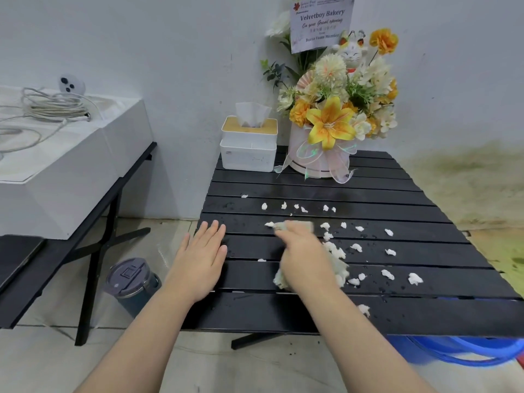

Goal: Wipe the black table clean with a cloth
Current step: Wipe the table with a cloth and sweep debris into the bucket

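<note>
— So which step is this?

— Mid-wipe, I'd judge. The right hand (304, 248), blurred at centre frame, is closed around a pale, fluffy cloth (338, 268) and presses it on the black slatted table (425, 310). The left hand (202, 258) lies flat with fingers spread wide at the table's left edge, holding nothing.

— What's left to do?

— Plenty. Small white crumpled scraps (415, 278) and water droplets dot the slats right of the cloth and above it. The next stroke probably needs to gather those toward one edge.

— Anything in the way?

— At the table's far end stand a white tissue box with a wooden lid (249, 146) and an orange-and-cream flower arrangement in a round white box (331, 120); wiping there means working around them. Gaps between slats could catch scraps.
</note>
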